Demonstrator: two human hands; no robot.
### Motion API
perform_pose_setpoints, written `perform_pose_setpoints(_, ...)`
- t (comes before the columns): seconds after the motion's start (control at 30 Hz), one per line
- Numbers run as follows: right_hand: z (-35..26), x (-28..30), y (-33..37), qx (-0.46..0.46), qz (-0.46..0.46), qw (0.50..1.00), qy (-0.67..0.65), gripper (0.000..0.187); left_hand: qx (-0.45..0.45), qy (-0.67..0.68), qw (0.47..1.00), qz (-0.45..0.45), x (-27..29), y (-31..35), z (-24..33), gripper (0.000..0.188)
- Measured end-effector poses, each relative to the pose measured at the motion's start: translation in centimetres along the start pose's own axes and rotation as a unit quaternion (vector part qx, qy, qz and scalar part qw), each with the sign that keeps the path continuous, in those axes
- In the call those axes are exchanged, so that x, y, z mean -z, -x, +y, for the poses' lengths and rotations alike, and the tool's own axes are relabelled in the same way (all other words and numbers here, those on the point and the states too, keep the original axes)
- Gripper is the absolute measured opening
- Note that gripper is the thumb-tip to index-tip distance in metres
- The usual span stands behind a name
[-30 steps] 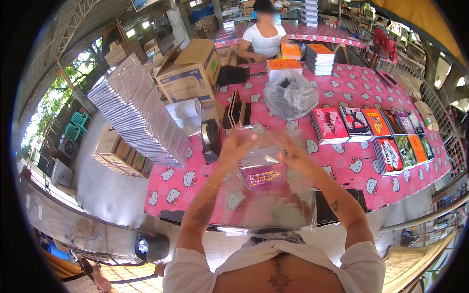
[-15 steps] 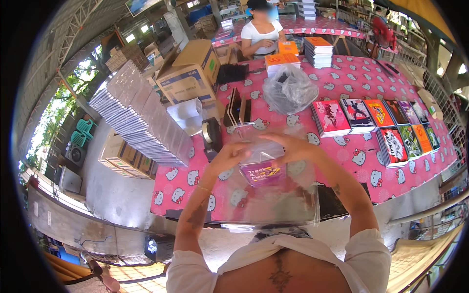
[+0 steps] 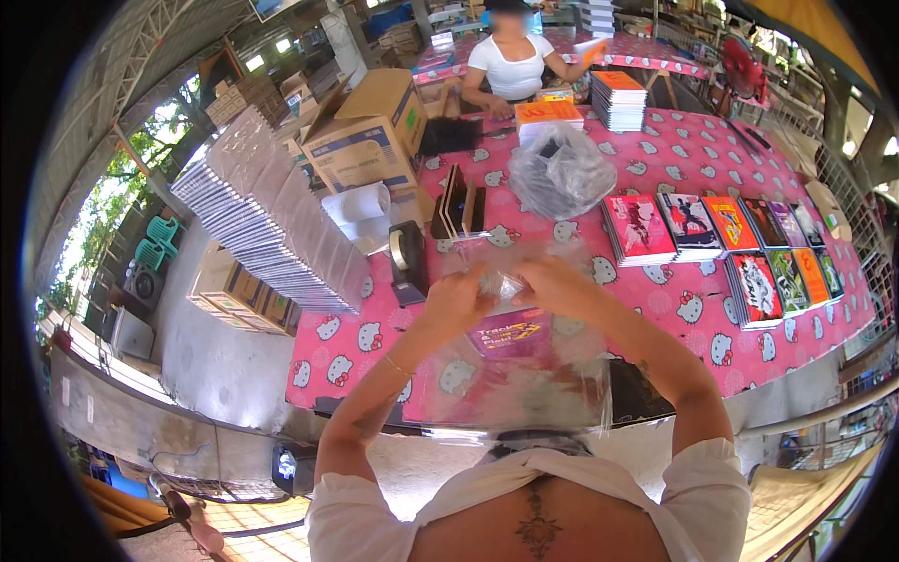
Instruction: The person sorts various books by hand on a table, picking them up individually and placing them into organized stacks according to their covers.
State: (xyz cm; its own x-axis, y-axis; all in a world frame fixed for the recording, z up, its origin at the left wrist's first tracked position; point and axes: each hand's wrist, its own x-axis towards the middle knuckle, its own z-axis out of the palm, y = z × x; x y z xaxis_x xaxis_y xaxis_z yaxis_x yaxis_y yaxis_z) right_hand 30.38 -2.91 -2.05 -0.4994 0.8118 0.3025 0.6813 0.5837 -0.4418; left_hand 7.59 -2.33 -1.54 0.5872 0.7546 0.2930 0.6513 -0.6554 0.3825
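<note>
A purple book (image 3: 510, 334) lies on the table in front of me, inside or beneath a clear plastic bag (image 3: 524, 389) that spreads toward the table's near edge. At the bag's far end, my left hand (image 3: 459, 302) is closed on the plastic from the left. My right hand (image 3: 551, 288) pinches it from the right. Between the hands the film is bunched and shiny. Just left of my left hand stands a black tape dispenser (image 3: 408, 264). Beyond my hands is a wooden slotted stand (image 3: 459, 204).
A tall stack of wrapped books (image 3: 272, 229) leans at the left, near cardboard boxes (image 3: 365, 140). A bundle of clear plastic (image 3: 562, 173) lies farther off. Several book piles (image 3: 641, 229) line the right. Across the table, a co-worker (image 3: 510, 66) holds up an orange book (image 3: 590, 51).
My hands have come closer together, gathering the plastic at the far end of the purple book. The co-worker has lifted an orange book out to the right.
</note>
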Motion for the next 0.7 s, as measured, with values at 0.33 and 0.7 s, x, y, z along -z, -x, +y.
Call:
perform_pose_setpoints(0.33,7.9,-2.9,-1.0,-0.084,-0.058,0.945,-0.31,0.046,0.112,0.511,0.852,0.016,-4.3,-1.1,-10.6,0.048)
perform_pose_setpoints(0.7,6.2,-3.0,-0.9,-0.124,-0.046,0.952,-0.275,0.041,0.425,0.522,0.714,0.192,-6.7,5.2,-23.3,0.019)
